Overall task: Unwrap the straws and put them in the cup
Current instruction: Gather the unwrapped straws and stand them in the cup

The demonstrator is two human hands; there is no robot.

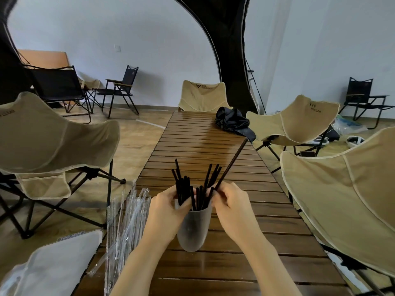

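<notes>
**Setting: indoor camping-style lounge**

The location is an indoor room with plain white walls (149, 39) and a wood-pattern floor (136, 133). A slatted wooden roll-top table (205, 146) is ringed by beige folding camp chairs (53, 133). Black folding chairs (119, 90) stand along the wall. A dark tent arch (230, 50) spans overhead.

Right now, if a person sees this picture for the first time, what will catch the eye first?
First, the translucent cup of black straws at the near centre of the slatted wooden table, with the left hand at its rim and the right hand holding one long straw. Then the clear wrappers at the table's left edge.
</notes>
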